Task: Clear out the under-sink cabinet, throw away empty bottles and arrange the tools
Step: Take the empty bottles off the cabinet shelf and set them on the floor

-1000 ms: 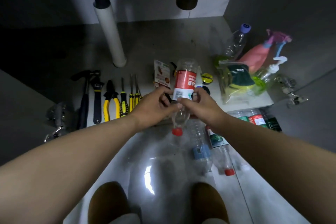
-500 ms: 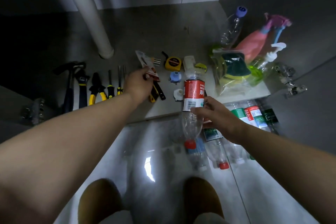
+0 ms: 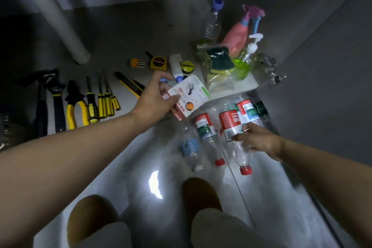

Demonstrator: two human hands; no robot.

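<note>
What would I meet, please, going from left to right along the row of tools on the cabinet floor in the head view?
Hammer → wrench → yellow-handled pliers → large black-and-yellow screwdriver → slimmer yellow screwdrivers → utility knife.

The light was dim and grey. 1 hard white glare spot shone on the glossy floor (image 3: 155, 186). The cabinet (image 3: 120, 26) sank into black shadow at its left. Everything looked soft and grainy. The packet (image 3: 188, 96) in the left hand (image 3: 155, 100) was smeared, and straight edges bowed near the borders.
</note>
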